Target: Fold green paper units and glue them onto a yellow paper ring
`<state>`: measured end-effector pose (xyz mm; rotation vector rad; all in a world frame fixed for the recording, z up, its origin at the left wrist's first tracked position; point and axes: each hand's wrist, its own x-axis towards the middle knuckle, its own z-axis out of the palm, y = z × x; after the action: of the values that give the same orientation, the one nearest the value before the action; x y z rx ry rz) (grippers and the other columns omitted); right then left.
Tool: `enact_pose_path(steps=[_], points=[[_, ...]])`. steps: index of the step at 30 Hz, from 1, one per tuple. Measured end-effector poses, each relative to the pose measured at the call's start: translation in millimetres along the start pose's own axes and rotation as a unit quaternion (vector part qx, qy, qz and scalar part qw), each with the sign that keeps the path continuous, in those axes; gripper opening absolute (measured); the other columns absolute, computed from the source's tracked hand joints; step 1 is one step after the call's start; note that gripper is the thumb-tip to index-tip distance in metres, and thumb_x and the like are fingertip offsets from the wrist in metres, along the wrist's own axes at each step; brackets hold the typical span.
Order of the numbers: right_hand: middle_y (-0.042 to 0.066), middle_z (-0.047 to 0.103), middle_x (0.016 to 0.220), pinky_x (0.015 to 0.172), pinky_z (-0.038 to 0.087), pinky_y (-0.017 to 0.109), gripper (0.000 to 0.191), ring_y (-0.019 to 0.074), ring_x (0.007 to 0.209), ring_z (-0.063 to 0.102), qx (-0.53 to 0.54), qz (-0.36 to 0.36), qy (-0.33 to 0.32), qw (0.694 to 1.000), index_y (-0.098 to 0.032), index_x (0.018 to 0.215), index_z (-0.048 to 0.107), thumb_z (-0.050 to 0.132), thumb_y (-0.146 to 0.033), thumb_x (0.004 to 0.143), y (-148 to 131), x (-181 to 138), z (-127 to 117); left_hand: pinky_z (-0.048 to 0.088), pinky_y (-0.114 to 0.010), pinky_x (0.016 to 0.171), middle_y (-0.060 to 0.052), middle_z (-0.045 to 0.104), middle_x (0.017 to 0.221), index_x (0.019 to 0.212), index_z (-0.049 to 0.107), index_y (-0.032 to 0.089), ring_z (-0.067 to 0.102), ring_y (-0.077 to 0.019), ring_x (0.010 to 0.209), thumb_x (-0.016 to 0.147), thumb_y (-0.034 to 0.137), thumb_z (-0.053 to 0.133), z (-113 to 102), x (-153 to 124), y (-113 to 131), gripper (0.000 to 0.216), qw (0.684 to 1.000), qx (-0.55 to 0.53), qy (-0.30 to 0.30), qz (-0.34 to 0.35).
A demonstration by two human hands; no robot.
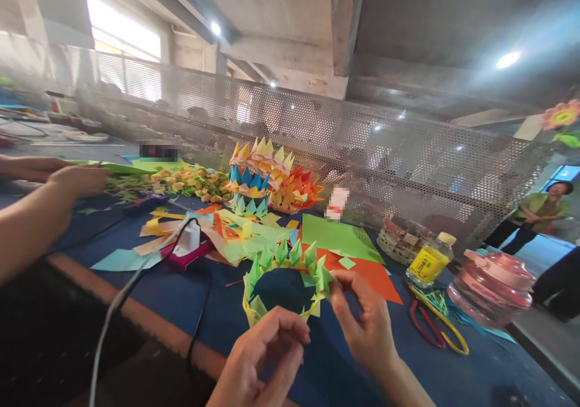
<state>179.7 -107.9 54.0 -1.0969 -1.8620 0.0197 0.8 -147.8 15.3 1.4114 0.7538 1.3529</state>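
A ring-shaped green and pale-yellow paper crown (295,253) with folded points stands on the blue table in front of me. At its right side, my right hand (362,322) pinches one green folded point between thumb and fingers. My left hand (267,355) is at the crown's near edge, partly covering it. Its fingers are loosely curled, with a gap between thumb and forefinger and nothing visible in them. Behind the ring lie a sheet of green paper (338,238) and an orange sheet (374,280).
Finished paper crowns (260,180) are stacked at the back. Left of the ring are paper scraps (226,232) and a pink power strip (183,256) with cables. To the right stand a yellow-labelled bottle (430,262), scissors (437,325) and a pink jug (492,286). A co-worker's hands (77,180) hold green paper.
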Motion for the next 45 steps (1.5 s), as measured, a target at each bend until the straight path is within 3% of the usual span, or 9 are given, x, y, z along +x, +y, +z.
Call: enact_pose_path(steps=[8,11,15,20,25,29,38,41,45], points=[[-0.002,0.054,0.065,0.054,0.042,0.020,0.021,0.0110,0.060,0.051,0.154,0.089,-0.007,0.984,-0.020,0.071,0.059,0.058,-0.031,0.088,-23.9,-16.1,9.4,0.044,-0.020,0.068,-0.003,0.062,0.088,0.113,0.056,0.022,0.054,-0.0137,0.076,0.090,0.050,0.059,10.4,2.9,-9.5,0.036,0.993,-0.106,-0.001,-0.050],[-0.003,0.051,0.061,0.054,0.041,0.020,0.023,0.0106,0.057,0.048,0.191,0.138,-0.013,0.972,-0.019,0.072,0.060,0.059,-0.036,0.087,-24.5,-18.3,10.4,0.045,-0.021,0.070,-0.003,0.062,0.086,0.108,0.060,0.021,0.055,-0.0142,0.076,0.089,0.050,0.061,16.7,5.6,-7.9,0.034,0.990,-0.131,-0.018,-0.052],[-0.003,0.051,0.060,0.054,0.041,0.019,0.024,0.0103,0.056,0.047,0.190,0.129,-0.007,0.973,-0.019,0.069,0.057,0.059,-0.035,0.087,-25.8,-20.9,9.4,0.045,-0.020,0.066,-0.001,0.059,0.076,0.092,0.064,0.019,0.052,-0.0137,0.070,0.088,0.051,0.062,20.1,9.7,-7.6,0.032,0.994,-0.105,0.004,-0.034],[-0.002,0.056,0.063,0.054,0.042,0.019,0.023,0.0108,0.056,0.049,0.177,0.112,-0.051,0.976,-0.020,0.075,0.059,0.055,-0.037,0.090,-21.7,-23.4,1.1,0.040,-0.020,0.060,0.000,0.055,0.070,0.081,0.059,0.016,0.048,-0.0118,0.065,0.088,0.052,0.060,16.4,12.6,-6.5,0.037,0.995,-0.083,-0.028,-0.055],[-0.002,0.055,0.066,0.055,0.042,0.020,0.030,0.0118,0.059,0.048,0.202,0.156,-0.044,0.966,-0.020,0.081,0.061,0.056,-0.048,0.088,-21.3,-16.9,-4.2,0.034,-0.020,0.055,0.002,0.049,0.059,0.068,0.049,0.016,0.044,-0.0094,0.055,0.086,0.059,0.057,12.2,13.2,2.1,0.047,0.995,-0.023,-0.056,-0.076],[-0.003,0.051,0.061,0.056,0.040,0.020,0.031,0.0106,0.058,0.045,0.193,0.196,-0.044,0.960,-0.019,0.068,0.058,0.060,-0.045,0.086,-26.7,-13.9,-2.0,0.034,-0.021,0.056,0.002,0.048,0.058,0.068,0.052,0.016,0.043,-0.0102,0.056,0.085,0.058,0.059,7.3,12.8,6.9,0.045,0.996,-0.019,-0.027,-0.084],[-0.003,0.054,0.062,0.057,0.041,0.018,0.033,0.0098,0.059,0.048,0.226,0.203,-0.106,0.947,-0.018,0.067,0.059,0.064,-0.047,0.084,-26.0,-20.8,-3.2,0.024,-0.021,0.052,0.005,0.037,0.059,0.075,0.058,0.016,0.031,-0.0091,0.057,0.081,0.056,0.067,2.1,10.9,8.6,0.042,0.993,-0.069,0.039,-0.089],[-0.003,0.055,0.059,0.056,0.042,0.017,0.034,0.0100,0.057,0.049,0.187,0.201,-0.087,0.958,-0.019,0.065,0.059,0.062,-0.046,0.085,-28.2,-28.7,-3.8,0.028,-0.019,0.051,0.005,0.042,0.058,0.077,0.060,0.017,0.035,-0.0085,0.056,0.077,0.055,0.072,1.9,9.9,5.9,0.040,0.989,-0.093,0.050,-0.105],[-0.003,0.063,0.061,0.057,0.046,0.017,0.022,0.0109,0.056,0.057,0.123,0.160,0.006,0.979,-0.021,0.073,0.065,0.064,-0.039,0.086,-35.1,-48.7,-0.7,0.033,-0.017,0.049,0.005,0.046,0.055,0.082,0.067,0.016,0.039,-0.0073,0.050,0.076,0.052,0.074,-0.3,9.3,1.1,0.037,0.984,-0.123,0.005,-0.126]])
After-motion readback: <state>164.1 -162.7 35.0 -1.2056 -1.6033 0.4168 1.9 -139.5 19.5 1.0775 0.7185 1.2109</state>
